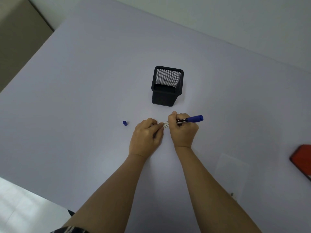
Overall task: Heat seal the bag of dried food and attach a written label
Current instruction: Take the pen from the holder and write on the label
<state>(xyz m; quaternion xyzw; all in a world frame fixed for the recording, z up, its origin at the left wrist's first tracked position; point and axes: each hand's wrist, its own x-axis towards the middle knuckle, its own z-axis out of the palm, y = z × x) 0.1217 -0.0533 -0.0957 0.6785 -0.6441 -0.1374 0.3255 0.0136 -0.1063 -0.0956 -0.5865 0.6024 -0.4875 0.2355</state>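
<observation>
A blue marker lies almost level just above the table's middle, its blue end pointing right. My right hand is wrapped around its barrel. My left hand is curled with its fingertips pinched on the marker's left end, hiding the tip. A small blue cap stands alone on the table to the left of my left hand. A faint clear bag lies flat on the table to the right of my right forearm. I cannot see a label.
A black mesh pen holder stands just beyond my hands and looks empty. A red object is cut off by the right edge. The pale lilac table ends at the left and the near left corner.
</observation>
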